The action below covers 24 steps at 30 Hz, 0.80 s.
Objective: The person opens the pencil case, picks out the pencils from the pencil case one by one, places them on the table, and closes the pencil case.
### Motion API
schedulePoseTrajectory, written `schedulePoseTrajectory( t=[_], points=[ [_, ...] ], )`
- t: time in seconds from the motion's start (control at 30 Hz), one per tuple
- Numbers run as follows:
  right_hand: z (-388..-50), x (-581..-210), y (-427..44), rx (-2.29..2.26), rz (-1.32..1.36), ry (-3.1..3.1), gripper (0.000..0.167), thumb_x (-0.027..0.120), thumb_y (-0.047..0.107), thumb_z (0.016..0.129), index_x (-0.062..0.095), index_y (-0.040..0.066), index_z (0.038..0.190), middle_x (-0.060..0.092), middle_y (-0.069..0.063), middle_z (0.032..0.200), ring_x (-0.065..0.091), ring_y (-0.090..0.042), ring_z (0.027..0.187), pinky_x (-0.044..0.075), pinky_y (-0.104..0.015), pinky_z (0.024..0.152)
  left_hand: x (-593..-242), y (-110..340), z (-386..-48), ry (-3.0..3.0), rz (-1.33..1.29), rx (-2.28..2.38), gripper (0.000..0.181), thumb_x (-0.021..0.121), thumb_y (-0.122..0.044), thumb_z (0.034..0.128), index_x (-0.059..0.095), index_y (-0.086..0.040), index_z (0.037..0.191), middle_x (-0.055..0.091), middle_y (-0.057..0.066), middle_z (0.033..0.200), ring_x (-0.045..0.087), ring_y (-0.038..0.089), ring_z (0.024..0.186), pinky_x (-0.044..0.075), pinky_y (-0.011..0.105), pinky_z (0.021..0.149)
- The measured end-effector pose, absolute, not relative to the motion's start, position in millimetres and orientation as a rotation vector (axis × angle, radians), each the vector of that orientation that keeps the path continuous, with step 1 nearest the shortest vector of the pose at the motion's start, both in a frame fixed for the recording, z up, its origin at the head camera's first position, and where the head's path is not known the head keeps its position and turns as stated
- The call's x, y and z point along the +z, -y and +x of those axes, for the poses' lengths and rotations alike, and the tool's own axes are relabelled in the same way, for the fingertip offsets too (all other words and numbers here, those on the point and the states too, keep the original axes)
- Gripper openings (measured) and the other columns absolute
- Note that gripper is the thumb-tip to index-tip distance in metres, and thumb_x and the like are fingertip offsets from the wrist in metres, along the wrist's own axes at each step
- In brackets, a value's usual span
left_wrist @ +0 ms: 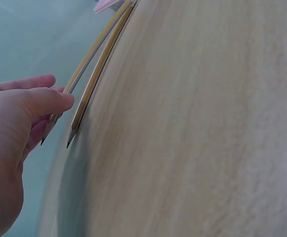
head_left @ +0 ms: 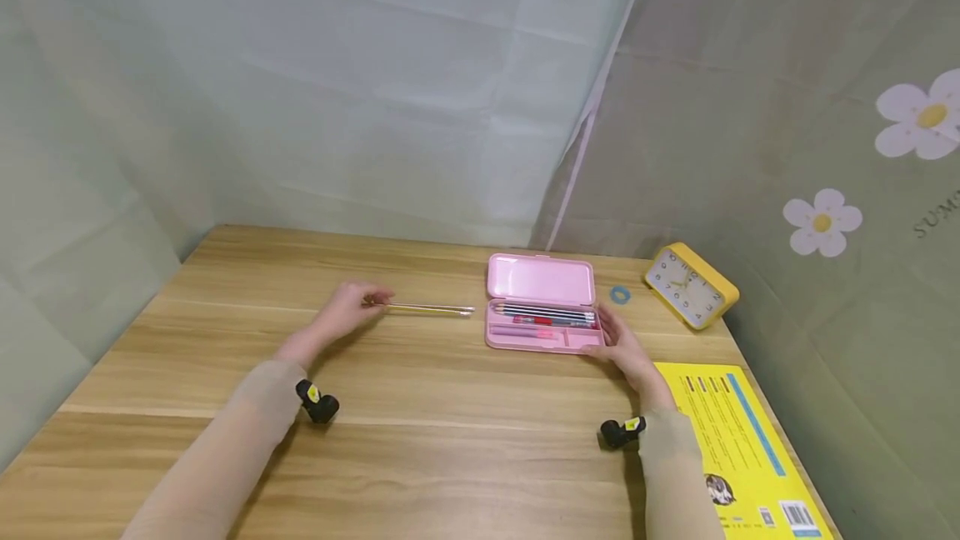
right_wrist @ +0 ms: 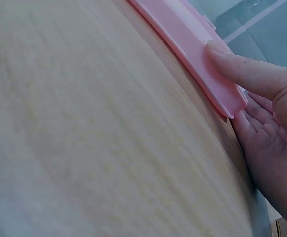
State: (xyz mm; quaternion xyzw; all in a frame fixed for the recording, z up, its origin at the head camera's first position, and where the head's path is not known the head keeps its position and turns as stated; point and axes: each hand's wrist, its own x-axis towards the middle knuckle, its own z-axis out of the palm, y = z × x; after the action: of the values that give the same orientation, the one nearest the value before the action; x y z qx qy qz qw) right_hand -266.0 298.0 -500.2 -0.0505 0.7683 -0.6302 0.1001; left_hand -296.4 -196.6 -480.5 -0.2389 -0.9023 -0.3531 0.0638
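Head: open pink pencil case on bench; left hand at its 9 o'clock, right hand at its 4 o'clock. Left wrist: grip pinches one pencil near its point; second pencil just beside, both running toward 1 o'clock. Light pinch, level shaft probably best. Right wrist: grip grasps case end, thumb on wall; gentle bracing should prevent sliding.

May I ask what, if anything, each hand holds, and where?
Left hand: a pencil, near its point. Right hand: the pink case, by its right end.
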Motion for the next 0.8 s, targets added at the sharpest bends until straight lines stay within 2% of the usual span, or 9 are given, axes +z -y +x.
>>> schedulePoseTrajectory(
  t=[0.43,0.67,0.8],
  points=[
    [-265.2,-499.2,-297.9,-1.860,-0.144,-2.271,0.097,0.071,-0.005,0.081,0.010,0.001,0.156,0.013,-0.019,0.163,0.012,-0.033,0.151,0.011,-0.044,0.124,-486.1,196.1,-301.7,2.770,-0.734,-1.010,0.026,0.068,0.005,0.0838,0.069,0.006,0.109,0.073,0.016,0.093,0.069,0.031,0.089,0.056,0.049,0.088],
    [-266.5,-501.2,-297.4,-1.895,-0.182,-2.260,0.096,0.069,-0.010,0.081,0.007,-0.004,0.154,0.011,-0.024,0.162,0.011,-0.037,0.151,0.010,-0.045,0.124,-486.0,196.7,-303.6,2.777,-0.721,-0.988,0.025,0.072,0.004,0.0812,0.071,0.005,0.107,0.075,0.014,0.092,0.071,0.031,0.089,0.056,0.049,0.087],
    [-266.9,-502.0,-297.6,-1.891,-0.170,-2.265,0.097,0.069,-0.010,0.080,0.008,-0.003,0.155,0.012,-0.023,0.162,0.011,-0.036,0.151,0.011,-0.044,0.124,-487.2,196.8,-305.2,2.782,-0.722,-0.994,0.025,0.072,0.003,0.0806,0.072,0.004,0.106,0.075,0.014,0.092,0.071,0.031,0.089,0.055,0.049,0.088]
  ],
)
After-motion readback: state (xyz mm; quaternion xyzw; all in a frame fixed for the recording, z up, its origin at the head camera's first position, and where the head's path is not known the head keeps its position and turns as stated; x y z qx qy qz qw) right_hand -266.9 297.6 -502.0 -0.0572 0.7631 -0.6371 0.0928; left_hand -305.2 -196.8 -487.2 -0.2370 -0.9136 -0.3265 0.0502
